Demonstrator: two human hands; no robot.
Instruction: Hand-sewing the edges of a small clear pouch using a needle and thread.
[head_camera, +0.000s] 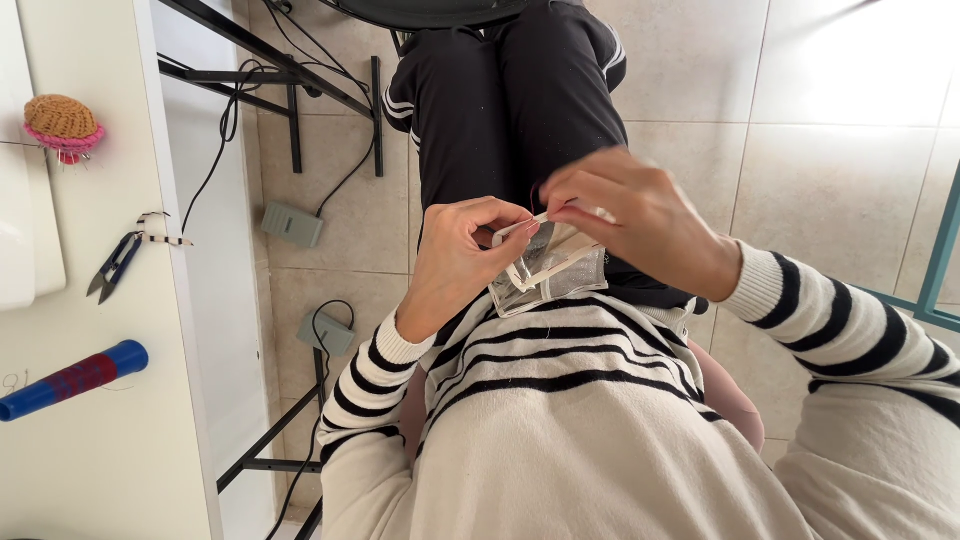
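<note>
I look down at my lap, black trousers and a striped cream sweater. My left hand (458, 262) pinches the upper edge of a small clear plastic pouch (545, 278) that rests against my stomach. My right hand (632, 218) hovers over the same pouch, fingertips closed on its top edge right beside the left fingers. The inside of the pouch is not readable; it looks transparent with pale folds.
A white table (120, 400) runs along the left, bearing thread snips (113, 265), a blue tube with a red band (72, 380) and a knitted pincushion (63, 125). Below it on the tile floor are black frame bars (290, 85), cables and two grey pedals (291, 224).
</note>
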